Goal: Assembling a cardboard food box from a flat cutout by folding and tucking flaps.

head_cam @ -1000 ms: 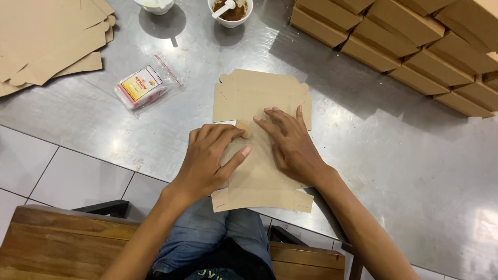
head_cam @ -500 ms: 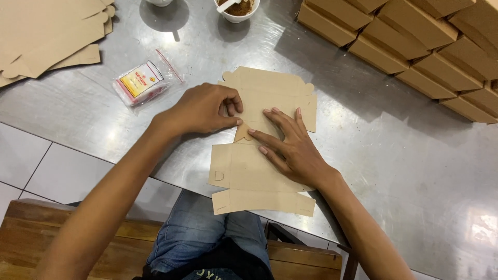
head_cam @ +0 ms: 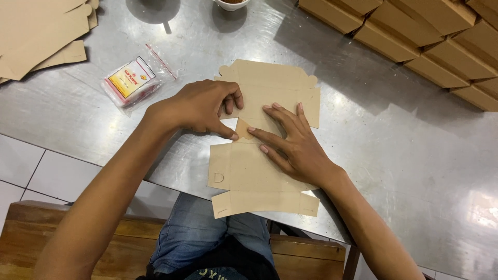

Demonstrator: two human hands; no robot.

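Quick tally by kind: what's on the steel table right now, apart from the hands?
Flat die-cut cardboard box blank under both hands: 1
Stack of flat blanks, top left: 1
Folded cardboard boxes, top right: about 9 in view
Plastic packet: 1
White bowl, cut off: 1
Total: about 13

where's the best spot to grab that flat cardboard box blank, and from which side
Probably the near flap of the cardboard blank: it overhangs the metal table edge, so fingers can slip beneath from the person's side. The rest lies flat, pinned by the left hand and right hand.
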